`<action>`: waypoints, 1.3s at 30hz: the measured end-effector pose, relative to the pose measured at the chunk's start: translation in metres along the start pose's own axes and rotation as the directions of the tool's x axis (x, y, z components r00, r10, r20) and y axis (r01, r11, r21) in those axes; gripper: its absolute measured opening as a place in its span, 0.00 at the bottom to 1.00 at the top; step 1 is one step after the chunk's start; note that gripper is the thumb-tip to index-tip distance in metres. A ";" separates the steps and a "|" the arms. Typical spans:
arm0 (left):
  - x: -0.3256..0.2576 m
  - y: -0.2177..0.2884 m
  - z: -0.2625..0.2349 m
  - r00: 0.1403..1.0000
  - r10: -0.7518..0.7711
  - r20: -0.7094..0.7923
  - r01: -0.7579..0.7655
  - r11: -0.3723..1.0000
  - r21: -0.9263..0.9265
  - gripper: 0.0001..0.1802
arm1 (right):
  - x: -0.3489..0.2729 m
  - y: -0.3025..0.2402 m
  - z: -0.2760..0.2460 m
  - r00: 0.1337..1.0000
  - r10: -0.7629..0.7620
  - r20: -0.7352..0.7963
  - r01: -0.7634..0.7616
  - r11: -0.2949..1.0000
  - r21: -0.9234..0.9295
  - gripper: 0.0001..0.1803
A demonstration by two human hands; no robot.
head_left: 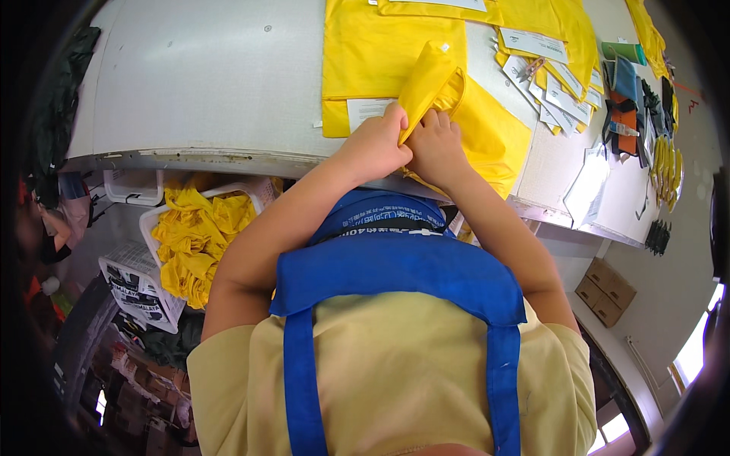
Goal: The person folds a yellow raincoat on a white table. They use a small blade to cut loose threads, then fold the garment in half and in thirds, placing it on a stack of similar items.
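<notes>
A yellow fabric bag [487, 129] lies at the table's near edge, its upper part bunched up and folded over, with an opening along a hemmed edge. My left hand [378, 144] is closed on the left side of that folded part, thumb and fingers pinching the cloth. Close beside it, my right hand [439, 149] has its fingers curled into the cloth just below the opening; the fingertips are partly hidden in the folds. Under and behind the bag, flat yellow fabric [395, 64] is laid out, with a white printed card [368, 112] by my left hand.
The white table [205, 76] stretches left. At the far right lie stacked yellow pieces with white cards [559, 99], a green roll [623, 52] and hanging items. Below the table's left side stands a white basket [150, 222] of crumpled yellow fabric [198, 235]. Brown cartons [605, 292] sit lower right.
</notes>
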State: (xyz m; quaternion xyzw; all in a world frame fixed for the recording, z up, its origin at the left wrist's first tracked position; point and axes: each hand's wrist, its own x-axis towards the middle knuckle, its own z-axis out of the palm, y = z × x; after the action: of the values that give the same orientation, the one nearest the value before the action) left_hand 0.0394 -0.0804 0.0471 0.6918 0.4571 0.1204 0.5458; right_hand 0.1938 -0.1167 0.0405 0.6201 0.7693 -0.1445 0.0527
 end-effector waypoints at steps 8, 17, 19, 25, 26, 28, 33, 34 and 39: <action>0.005 -0.014 0.011 0.993 0.039 -0.107 -0.036 0.999 0.034 0.19 | 0.000 -0.007 0.017 0.991 -0.023 -0.132 0.017 0.999 -0.043 0.17; 0.006 -0.010 0.015 0.990 0.027 -0.140 -0.003 0.986 0.169 0.21 | -0.007 0.021 0.002 0.936 -0.066 -0.346 0.158 0.957 0.244 0.37; 0.006 -0.012 0.018 0.983 0.064 -0.172 -0.038 0.987 0.154 0.22 | -0.004 0.016 0.006 0.966 -0.059 -0.253 0.099 0.984 0.148 0.41; 0.015 -0.006 0.040 0.991 -0.077 -0.106 0.106 0.945 0.308 0.23 | 0.012 0.020 0.057 0.979 -0.040 -0.202 -0.007 0.974 -0.225 0.48; 0.016 -0.003 0.036 0.990 -0.091 -0.109 0.120 0.947 0.299 0.23 | 0.017 0.021 0.054 0.974 -0.048 -0.223 -0.002 0.976 -0.216 0.49; 0.018 0.007 0.024 0.986 -0.118 -0.116 0.147 0.949 0.280 0.23 | 0.016 0.021 0.042 0.980 -0.030 -0.196 0.005 0.992 -0.127 0.51; 0.040 -0.003 0.024 0.942 0.090 -0.322 0.033 0.933 0.359 0.23 | 0.010 0.018 0.018 0.985 -0.020 -0.172 0.030 0.998 0.053 0.53; 0.045 -0.003 0.024 0.954 0.056 -0.295 0.059 0.929 0.367 0.23 | 0.013 0.023 0.020 0.984 -0.046 -0.172 0.065 0.992 0.108 0.52; 0.051 0.019 0.015 0.956 0.013 -0.294 0.112 0.908 0.405 0.19 | 0.016 0.072 0.010 0.984 -0.173 -0.045 0.174 0.868 0.466 0.49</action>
State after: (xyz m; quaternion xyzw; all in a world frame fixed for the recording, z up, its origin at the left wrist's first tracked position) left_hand 0.0867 -0.0510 0.0409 0.7551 0.5648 0.1062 0.3154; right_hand 0.2594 -0.0910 0.0154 0.5429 0.7644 -0.3294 -0.1121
